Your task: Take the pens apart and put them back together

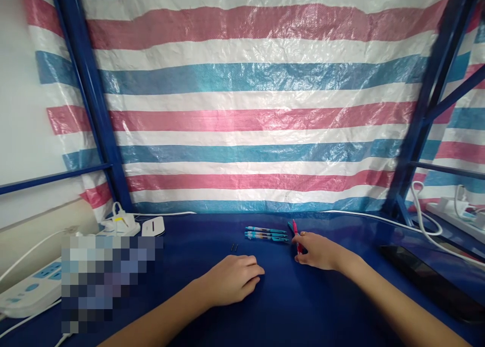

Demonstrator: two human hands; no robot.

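My right hand (316, 250) is closed around a pink pen (296, 230), which stands nearly upright in the picture at the fingertips. Just left of that pen shows the end of a teal item (290, 226), perhaps another pen, partly hidden. Several teal and clear pens (266, 234) lie side by side on the blue tabletop (280, 311), left of my right hand. With loosely bent fingers, my left hand (238, 280) rests on the tabletop and holds nothing visible. Beyond its knuckles lie a few small dark pieces (234, 247), too small to identify.
A black phone-like slab (428, 281) lies at the right. White power strips (32, 289) with cables stand at the left and far right. A small white box (153, 226) sits at back left, beside a blurred patch. A striped sheet (257, 119) hangs behind, between blue posts.
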